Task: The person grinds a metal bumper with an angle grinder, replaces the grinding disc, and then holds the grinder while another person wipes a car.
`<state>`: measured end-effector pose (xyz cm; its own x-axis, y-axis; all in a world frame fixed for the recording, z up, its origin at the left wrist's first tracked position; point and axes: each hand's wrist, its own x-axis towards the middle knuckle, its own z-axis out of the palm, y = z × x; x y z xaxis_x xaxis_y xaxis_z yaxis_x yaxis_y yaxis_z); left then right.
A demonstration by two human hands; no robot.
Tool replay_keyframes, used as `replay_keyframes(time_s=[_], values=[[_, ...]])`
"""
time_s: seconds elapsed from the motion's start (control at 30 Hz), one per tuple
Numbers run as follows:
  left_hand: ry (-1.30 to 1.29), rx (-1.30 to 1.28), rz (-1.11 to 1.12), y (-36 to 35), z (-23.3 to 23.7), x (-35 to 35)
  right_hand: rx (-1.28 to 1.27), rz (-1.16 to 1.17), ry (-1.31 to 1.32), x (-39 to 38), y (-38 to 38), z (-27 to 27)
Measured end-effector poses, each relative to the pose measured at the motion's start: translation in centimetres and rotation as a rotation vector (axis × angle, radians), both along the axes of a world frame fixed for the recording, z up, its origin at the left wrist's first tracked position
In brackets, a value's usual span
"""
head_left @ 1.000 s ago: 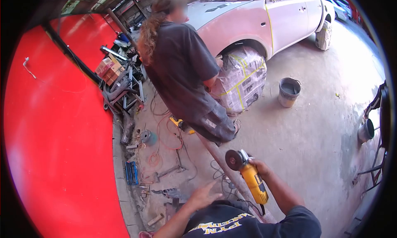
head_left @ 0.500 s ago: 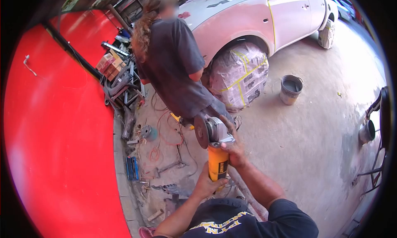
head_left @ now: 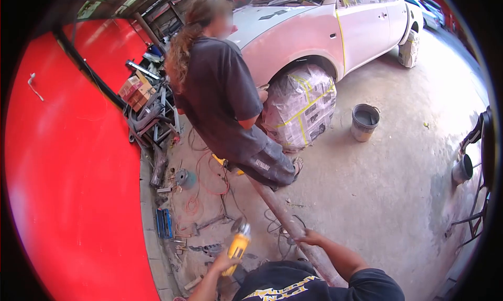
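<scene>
At the far left, I am seeing a bright red wall (head_left: 78,159) rising beside a row of concrete blocks (head_left: 152,243). Next to it, cardboard boxes (head_left: 137,91) are sitting on a heap of dark scrap parts (head_left: 149,118). Lower down, a blue case (head_left: 164,223) is lying near the blocks, and a red cord (head_left: 193,204) is coiling on the floor (head_left: 387,196).

Near the bottom, my left hand (head_left: 225,262) is gripping the yellow body of an angle grinder (head_left: 238,247), fingers closed around it. The grinder is tilting, its metal head pointing up and away from me, above the littered floor and to the left of a long pipe (head_left: 285,217).

Beyond it, a co-worker (head_left: 215,91) in dark clothes is standing beside the pipe's far end, near a wheel (head_left: 301,110) wrapped in taped newspaper.

My right hand (head_left: 311,238) is reaching over to the pipe and appearing to touch its upper side; I cannot tell whether the fingers are closing around it.

Further right, a pickup or car body (head_left: 367,34) in pinkish primer is standing over the wrapped wheel, a bucket (head_left: 365,124) is standing upright on the concrete, and a second bucket (head_left: 463,170) is tilting near the right edge.
</scene>
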<state>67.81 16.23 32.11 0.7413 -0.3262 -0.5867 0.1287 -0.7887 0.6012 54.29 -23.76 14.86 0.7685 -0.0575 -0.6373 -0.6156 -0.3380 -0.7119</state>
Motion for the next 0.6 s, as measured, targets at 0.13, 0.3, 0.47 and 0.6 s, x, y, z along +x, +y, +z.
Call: replay_keyframes(time_s=[0.13,0.3,0.47,0.6], values=[[0.174,0.139,0.175,7.4,-4.2,-5.9,-0.089,-0.67,0.611,-18.5,-7.0,-12.6],[0.443,0.157,0.598,16.9,-10.6,-14.5,-0.116,-0.573,0.818,-31.0,-10.4,-11.8],[0.602,0.054,0.833,20.3,-14.2,-20.0,-0.233,-0.073,0.407,-24.8,-11.3,-14.0],[0.6,0.017,0.808,20.2,-15.4,-21.8,-0.14,-0.433,0.297,-10.3,-7.0,-1.8]])
